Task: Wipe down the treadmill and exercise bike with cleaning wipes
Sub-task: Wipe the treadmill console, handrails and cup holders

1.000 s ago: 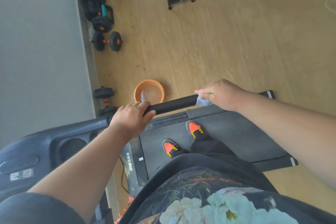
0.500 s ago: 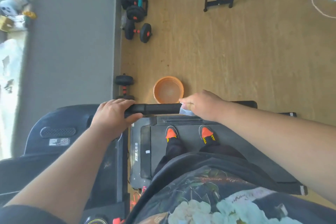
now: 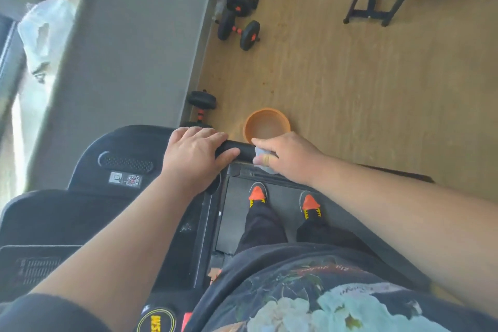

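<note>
Right hand clenched round a pale cleaning wipe, pressing it onto the black foam handlebar of the treadmill. Left hand wrapped over the same bar just to the left, thumb underneath, nearly touching the wipe. Only a short bare stretch of bar between the two.

Likely snags: wipe bunching into a wad and smearing rather than cleaning; wiping hand bumping the steadying one, leaving the covered stretch untouched unless that hand shifts; footing, with both orange-toed shoes on the treadmill belt while leaning forward.

Beyond the bar, on the wooden floor: an orange basin directly past the hands, a dumbbell to its left by the grey wall, more weights farther off. Far right, a black stand; another person's hand there. Exercise bike not identifiable.
</note>
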